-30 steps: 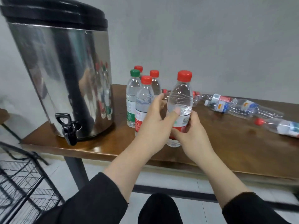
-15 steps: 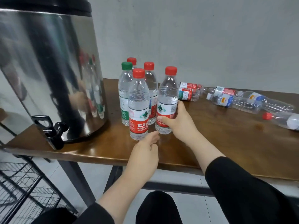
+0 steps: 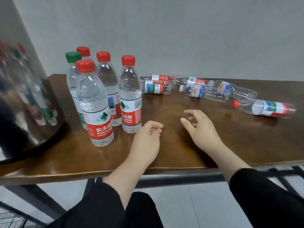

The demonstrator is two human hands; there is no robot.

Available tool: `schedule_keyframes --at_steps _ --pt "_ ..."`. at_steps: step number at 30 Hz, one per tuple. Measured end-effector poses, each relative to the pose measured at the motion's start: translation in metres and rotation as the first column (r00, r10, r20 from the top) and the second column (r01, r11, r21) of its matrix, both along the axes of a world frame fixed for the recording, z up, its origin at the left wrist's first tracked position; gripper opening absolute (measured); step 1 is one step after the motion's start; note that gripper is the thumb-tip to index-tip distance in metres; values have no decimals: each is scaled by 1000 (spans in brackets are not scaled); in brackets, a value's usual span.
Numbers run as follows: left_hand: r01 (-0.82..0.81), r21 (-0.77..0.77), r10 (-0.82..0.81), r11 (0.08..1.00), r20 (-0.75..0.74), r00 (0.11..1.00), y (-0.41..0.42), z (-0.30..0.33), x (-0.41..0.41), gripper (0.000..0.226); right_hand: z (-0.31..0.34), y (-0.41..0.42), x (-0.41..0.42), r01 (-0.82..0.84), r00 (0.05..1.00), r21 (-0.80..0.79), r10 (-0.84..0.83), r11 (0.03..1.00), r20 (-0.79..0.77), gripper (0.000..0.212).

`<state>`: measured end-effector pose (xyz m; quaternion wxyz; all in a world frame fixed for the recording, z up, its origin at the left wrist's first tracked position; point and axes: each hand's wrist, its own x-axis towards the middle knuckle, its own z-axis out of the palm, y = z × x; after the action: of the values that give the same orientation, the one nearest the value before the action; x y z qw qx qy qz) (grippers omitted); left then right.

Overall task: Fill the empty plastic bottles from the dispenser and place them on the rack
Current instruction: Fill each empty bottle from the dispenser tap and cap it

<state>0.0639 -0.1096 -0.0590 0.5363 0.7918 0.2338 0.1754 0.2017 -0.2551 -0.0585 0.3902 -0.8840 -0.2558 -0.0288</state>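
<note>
The left hand (image 3: pixel 146 140) hovers over the wooden table (image 3: pixel 181 145) with its fingers loosely curled and nothing in them, just right of the standing bottles. The right hand (image 3: pixel 201 129) is beside it, apart from it, fingers spread and relaxed, holding nothing either.

Nearest the left hand stands a red-capped Nongfu Spring bottle (image 3: pixel 130 96), upright, with clear water up to the shoulder. To its left and closer to the table's front edge stands another red-capped bottle (image 3: pixel 94 106), likewise filled. Behind these are three more upright bottles — two red-capped (image 3: pixel 107 86) (image 3: pixel 83 52) and one green-capped (image 3: pixel 73 76) — all clustered close together.

Farther right, well apart from both hands, empty bottles lie on their sides: two with red labels (image 3: pixel 156 84) near the wall, a pair with blue-and-yellow labels (image 3: pixel 212 90), and one red-capped bottle (image 3: pixel 264 108) alone at the far right.

At the left edge the shiny steel dispenser (image 3: pixel 24 96) stands on the table, mirroring the bottles.
</note>
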Motion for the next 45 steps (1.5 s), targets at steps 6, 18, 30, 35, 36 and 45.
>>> schedule_keyframes --at_steps 6,18,30,35,36,45 --pt "148 134 -146 980 -23 989 -44 1 66 27 -5 -55 22 89 994 -65 -85 994 62 34" --pt "357 492 -292 794 -206 934 -66 -10 108 35 11 -109 136 423 869 -407 -235 810 436 57" --pt "362 513 -288 778 -220 932 -64 -12 111 37 10 -119 192 416 893 -756 -69 506 445 34" --pt "368 505 -305 781 -207 930 -64 -10 108 38 28 -111 166 325 892 -689 33 648 451 40" --pt "379 498 -316 780 -209 925 -64 -9 107 38 38 -106 157 292 890 -669 63 684 452 41" --pt "276 9 -274 961 152 950 -64 16 61 82 144 -47 27 31 968 -168 12 985 249 32"
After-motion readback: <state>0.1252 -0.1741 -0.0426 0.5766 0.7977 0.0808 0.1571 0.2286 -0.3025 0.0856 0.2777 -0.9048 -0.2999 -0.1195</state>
